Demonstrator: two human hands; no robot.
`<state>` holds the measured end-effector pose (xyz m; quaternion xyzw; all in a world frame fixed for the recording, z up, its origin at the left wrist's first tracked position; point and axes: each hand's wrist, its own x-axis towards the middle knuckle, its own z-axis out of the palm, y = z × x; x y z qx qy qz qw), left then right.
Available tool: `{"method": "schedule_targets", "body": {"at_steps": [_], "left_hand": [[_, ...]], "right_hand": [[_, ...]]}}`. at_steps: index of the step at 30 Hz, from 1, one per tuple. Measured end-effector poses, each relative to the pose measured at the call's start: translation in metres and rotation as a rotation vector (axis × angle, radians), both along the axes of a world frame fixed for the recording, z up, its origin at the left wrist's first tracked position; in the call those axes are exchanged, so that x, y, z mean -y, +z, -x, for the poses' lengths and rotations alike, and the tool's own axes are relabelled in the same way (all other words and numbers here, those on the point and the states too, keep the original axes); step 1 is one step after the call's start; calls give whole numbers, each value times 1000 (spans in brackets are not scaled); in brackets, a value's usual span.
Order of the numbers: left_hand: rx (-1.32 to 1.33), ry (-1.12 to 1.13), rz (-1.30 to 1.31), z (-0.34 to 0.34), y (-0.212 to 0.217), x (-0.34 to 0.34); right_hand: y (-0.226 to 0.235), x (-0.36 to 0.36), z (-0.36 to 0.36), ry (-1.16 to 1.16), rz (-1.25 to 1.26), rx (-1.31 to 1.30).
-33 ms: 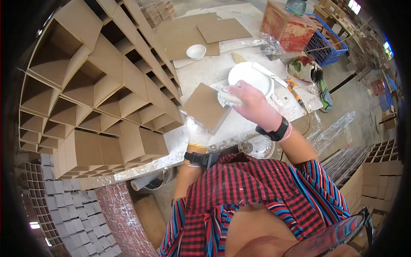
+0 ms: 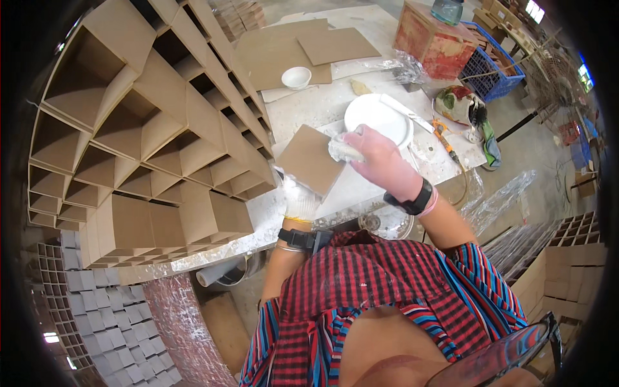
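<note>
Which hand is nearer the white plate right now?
Right. The right hand, holding a pale wad, sits at the near edge of the white plate. The left hand, in a white glove, is farther back, gripping the brown cardboard square from below.

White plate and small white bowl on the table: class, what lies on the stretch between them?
In the head view, between the white plate and the small white bowl there is only a small yellowish scrap on the bare white tabletop.
</note>
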<state>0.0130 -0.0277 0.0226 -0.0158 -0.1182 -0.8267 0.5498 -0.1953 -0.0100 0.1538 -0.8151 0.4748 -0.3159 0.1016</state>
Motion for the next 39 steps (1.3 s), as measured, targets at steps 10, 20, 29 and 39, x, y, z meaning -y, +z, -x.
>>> {"method": "schedule_targets", "body": {"at_steps": [10, 20, 29, 39], "left_hand": [[809, 230, 391, 4, -3, 7], [493, 191, -343, 23, 43, -3], [395, 113, -275, 11, 29, -7], [864, 26, -320, 26, 81, -31]], "right_hand": [[-26, -13, -22, 92, 64, -12], [-20, -24, -24, 174, 26, 4], [-9, 13, 24, 265, -54, 146], [-20, 63, 28, 71, 84, 29]]}}
